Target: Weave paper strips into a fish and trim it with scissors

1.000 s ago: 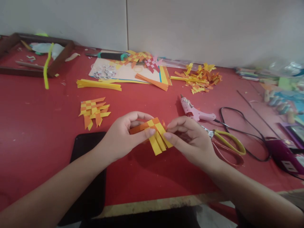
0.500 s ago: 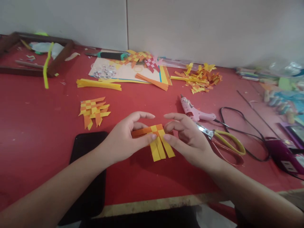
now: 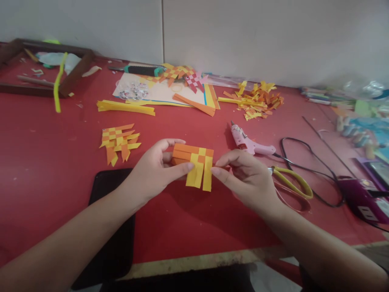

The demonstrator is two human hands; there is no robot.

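Note:
My left hand (image 3: pixel 154 172) grips a small checkered weave of orange and yellow paper strips (image 3: pixel 201 154), thumb in front and fingers behind. Its orange strips point left, and the yellow ones hang down. At the weave's right edge, my right hand (image 3: pixel 246 174) pinches with thumb and forefinger; the exact spot it grips is partly hidden. A finished-looking woven paper fish (image 3: pixel 119 140) in the same colours lies to the left. Beyond my right hand rest a pink glue gun (image 3: pixel 252 145) and scissors (image 3: pixel 293 180) with yellow and red handles.
A black phone-like slab (image 3: pixel 106 227) lies under my left forearm. Behind are yellow strips (image 3: pixel 126 107), orange strips (image 3: pixel 194 104), paper scraps (image 3: pixel 258 101), a cutter (image 3: pixel 142 71) and a wooden frame (image 3: pixel 80 75). A black cord (image 3: pixel 313 150) loops near a purple box (image 3: pixel 364 198) at right.
The weave has moved up slightly and turned more level, its orange strips now showing more fully. My right fingers have closed into a pinch at its right edge.

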